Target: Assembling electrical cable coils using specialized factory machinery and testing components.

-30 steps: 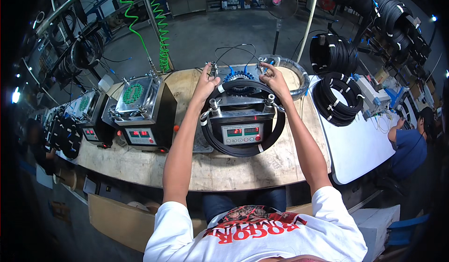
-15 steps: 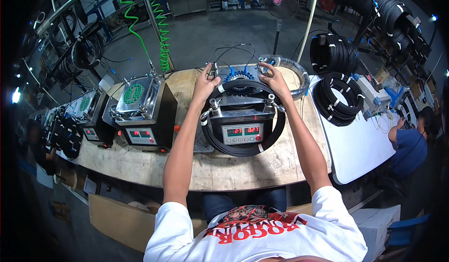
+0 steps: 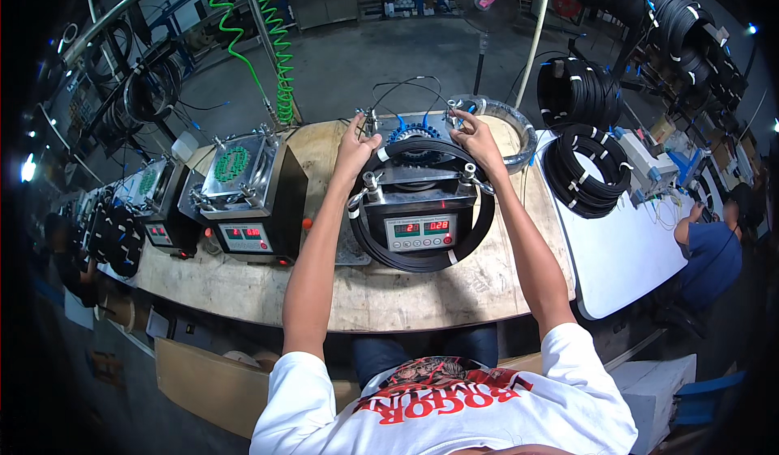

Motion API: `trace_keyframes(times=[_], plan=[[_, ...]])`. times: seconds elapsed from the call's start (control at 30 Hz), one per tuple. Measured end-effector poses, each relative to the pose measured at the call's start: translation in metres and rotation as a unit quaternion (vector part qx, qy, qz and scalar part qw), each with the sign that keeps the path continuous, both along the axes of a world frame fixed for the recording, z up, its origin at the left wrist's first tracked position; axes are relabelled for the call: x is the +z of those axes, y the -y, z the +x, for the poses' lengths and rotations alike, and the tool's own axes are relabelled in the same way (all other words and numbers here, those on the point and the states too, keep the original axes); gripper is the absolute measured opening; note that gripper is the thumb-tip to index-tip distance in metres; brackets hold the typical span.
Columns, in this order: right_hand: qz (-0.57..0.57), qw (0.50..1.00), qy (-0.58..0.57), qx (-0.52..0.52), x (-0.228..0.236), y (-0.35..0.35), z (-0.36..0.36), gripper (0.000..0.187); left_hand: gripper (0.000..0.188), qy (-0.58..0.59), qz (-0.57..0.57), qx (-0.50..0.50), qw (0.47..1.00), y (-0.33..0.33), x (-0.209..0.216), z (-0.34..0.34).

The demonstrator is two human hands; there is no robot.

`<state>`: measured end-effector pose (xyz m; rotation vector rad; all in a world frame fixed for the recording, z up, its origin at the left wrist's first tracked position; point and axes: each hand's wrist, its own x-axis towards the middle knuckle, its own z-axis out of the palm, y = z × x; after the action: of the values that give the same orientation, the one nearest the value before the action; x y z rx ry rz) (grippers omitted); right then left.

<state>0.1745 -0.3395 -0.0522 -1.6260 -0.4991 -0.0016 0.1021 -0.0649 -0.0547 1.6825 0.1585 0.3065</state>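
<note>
In front of me stands a black benchtop machine (image 3: 381, 215) with a red and green digital display. A coil of black cable (image 3: 487, 228) hangs around its front, tied with white bands. At the far left corner of its metal top, my left hand (image 3: 355, 148) has thumb and index finger around a metal corner clamp (image 3: 371, 120). My right hand (image 3: 480, 142) holds the matching clamp (image 3: 454, 112) at the far right corner the same way. Between them lies a round blue toothed holder (image 3: 414, 133), partly behind the coil, with blue-tipped cable ends above it.
Two similar machines with green holders (image 3: 231, 163) stand to the left on the wooden bench (image 3: 324, 301). A clear-wrapped coil (image 3: 523, 134) lies behind my right hand. Black cable coils (image 3: 586, 171) rest on the white table (image 3: 608, 268) at right, where another person (image 3: 714, 252) sits.
Both hands stay at the far corner clamps, almost still. The digits on the displays of my machine and of the one beside it have changed.
</note>
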Motion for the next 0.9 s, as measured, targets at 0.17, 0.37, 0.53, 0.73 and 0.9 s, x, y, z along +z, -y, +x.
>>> trace_keyframes(times=[0.17,0.37,0.53,0.73,0.9], plan=[[-0.016,1.0,0.013,0.013,-0.005,0.004,0.004,0.047,0.075,-0.009,0.027,0.013,1.0,0.005,0.006,-0.005],[0.066,0.998,0.013,0.002,-0.005,-0.002,-0.001,0.048,0.077,0.014,-0.002,-0.002,1.0,0.001,0.0,-0.002],[-0.039,0.998,0.026,-0.035,-0.003,0.005,0.001,0.041,0.078,0.014,0.007,-0.021,1.0,0.0,-0.002,0.003],[-0.009,1.0,-0.021,-0.005,0.015,0.002,-0.015,0.041,0.076,-0.011,0.08,0.019,0.997,0.004,0.008,-0.006],[0.005,1.0,0.017,-0.004,0.006,0.002,-0.007,0.039,0.071,0.021,0.072,0.043,0.996,0.009,0.009,-0.004]])
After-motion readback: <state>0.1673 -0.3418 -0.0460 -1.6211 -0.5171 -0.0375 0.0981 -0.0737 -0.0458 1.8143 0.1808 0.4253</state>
